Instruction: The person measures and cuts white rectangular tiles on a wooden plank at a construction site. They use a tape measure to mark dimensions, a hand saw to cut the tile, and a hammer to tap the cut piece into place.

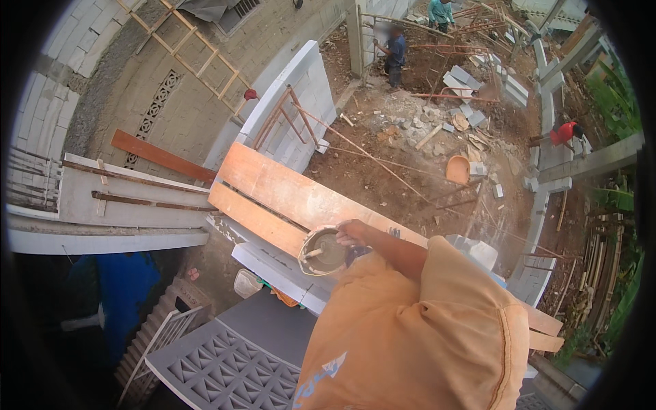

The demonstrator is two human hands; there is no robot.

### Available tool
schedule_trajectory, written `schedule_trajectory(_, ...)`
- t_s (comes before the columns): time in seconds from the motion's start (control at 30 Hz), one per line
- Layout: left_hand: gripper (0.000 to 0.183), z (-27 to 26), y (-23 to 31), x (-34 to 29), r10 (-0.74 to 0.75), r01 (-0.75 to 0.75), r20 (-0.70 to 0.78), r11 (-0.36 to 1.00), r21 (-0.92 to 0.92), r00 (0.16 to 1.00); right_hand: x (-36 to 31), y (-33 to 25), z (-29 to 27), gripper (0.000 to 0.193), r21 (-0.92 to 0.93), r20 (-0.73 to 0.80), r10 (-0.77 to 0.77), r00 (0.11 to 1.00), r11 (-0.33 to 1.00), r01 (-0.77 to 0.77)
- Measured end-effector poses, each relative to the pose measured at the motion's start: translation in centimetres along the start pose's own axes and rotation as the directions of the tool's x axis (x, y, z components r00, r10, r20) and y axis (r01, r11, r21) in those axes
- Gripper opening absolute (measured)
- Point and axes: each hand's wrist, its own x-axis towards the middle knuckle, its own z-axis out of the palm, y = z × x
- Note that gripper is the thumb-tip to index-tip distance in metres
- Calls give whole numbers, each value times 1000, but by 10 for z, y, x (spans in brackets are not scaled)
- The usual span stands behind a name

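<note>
A bucket (333, 240) of grey wet mortar stands on the orange-brown planks, beside the top of a white block wall. At its far right rim my right hand (352, 232) is closed, fingers curled over the edge. Inside, a short pale handle (313, 253) sticks up from the mortar at the left; the tool it belongs to is hidden. My right arm reaches across from an orange-tan sleeve (471, 301). Nowhere in the picture does my left hand show.
Two long planks (273, 179) form a high platform, with a gap between them. Rusty scaffold tubes (362, 154) cross below. Far down lie rubble, white blocks (462, 80) and an orange basin (458, 169). Several people work there. A grey breeze-block panel (229, 362) lies lower left.
</note>
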Motion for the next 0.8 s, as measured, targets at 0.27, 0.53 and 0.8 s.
schedule_trajectory(0.27,61,-50,227,58,260,-258,58,966,-30,964,17,-38,-56,39,190,-146,-141,979,967,167)
schedule_trajectory(0.53,55,-11,417,66,338,-351,94,911,218,936,14,-11,-138,37,333,-340,-220,914,881,336)
schedule_trajectory(0.8,48,-24,429,135,344,-521,392,582,624,853,-14,75,-193,36,519,-533,-43,845,772,367)
